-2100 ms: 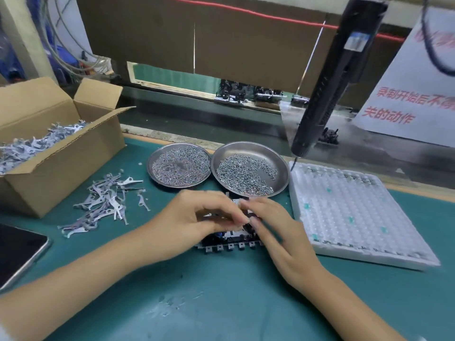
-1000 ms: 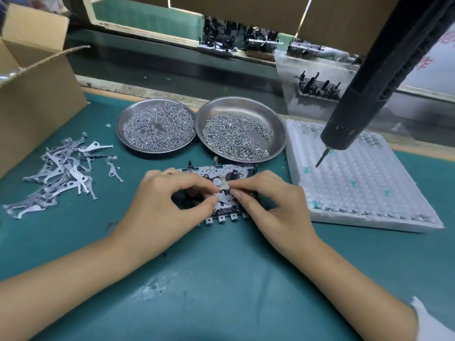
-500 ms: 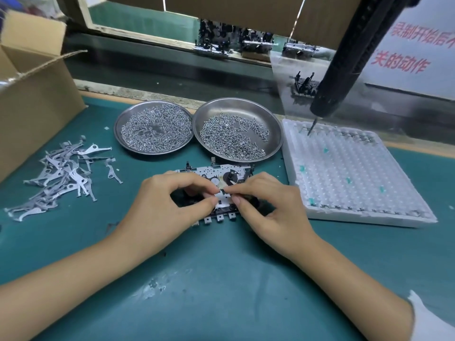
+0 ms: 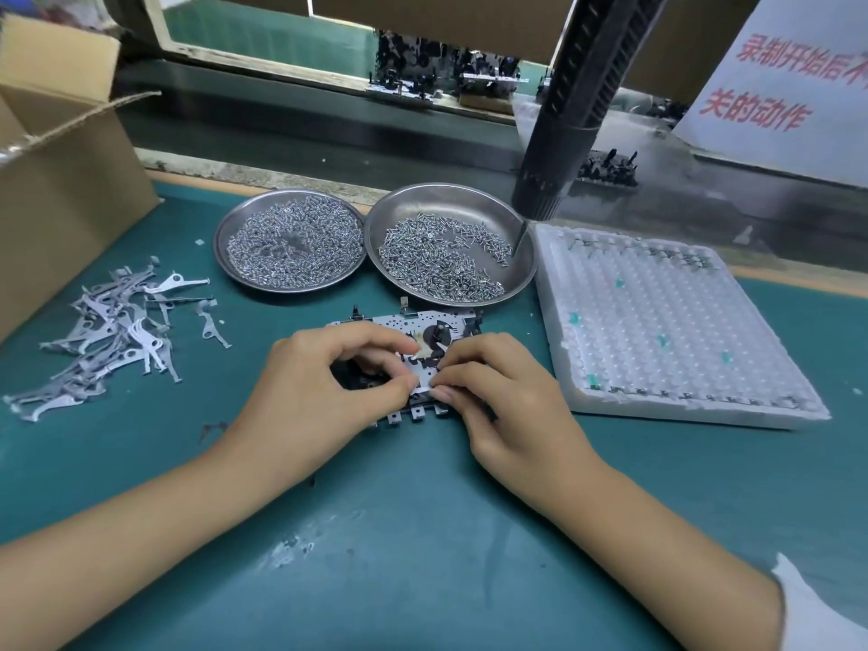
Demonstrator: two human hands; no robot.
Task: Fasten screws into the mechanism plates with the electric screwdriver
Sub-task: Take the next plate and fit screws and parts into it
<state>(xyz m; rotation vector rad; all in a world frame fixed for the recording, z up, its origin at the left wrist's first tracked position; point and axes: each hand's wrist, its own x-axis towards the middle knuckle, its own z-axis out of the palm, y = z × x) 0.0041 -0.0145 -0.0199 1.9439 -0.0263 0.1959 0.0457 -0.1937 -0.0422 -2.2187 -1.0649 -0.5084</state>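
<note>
A perforated metal mechanism plate (image 4: pixel 425 321) lies on the green mat in front of two steel dishes. My left hand (image 4: pixel 319 392) and my right hand (image 4: pixel 512 392) meet over its near half, fingertips pinching a small pale part against the plate. The black electric screwdriver (image 4: pixel 568 110) hangs untouched from above, its bit over the right rim of the right dish (image 4: pixel 469 202). That dish holds several loose screws (image 4: pixel 437 260). The left dish (image 4: pixel 235 270) holds several smaller screws.
A pile of flat grey metal levers (image 4: pixel 112 335) lies at the left, beside an open cardboard box (image 4: pixel 65 190). A white foam tray (image 4: pixel 676 321) sits at the right. Behind runs a conveyor (image 4: pixel 329 129) with more mechanisms, and a white sign (image 4: pixel 789 82) with red characters.
Both hands stay on the plate, fingertips shifted slightly. The hanging screwdriver has swung left, from over the foam tray to over the right dish's rim.
</note>
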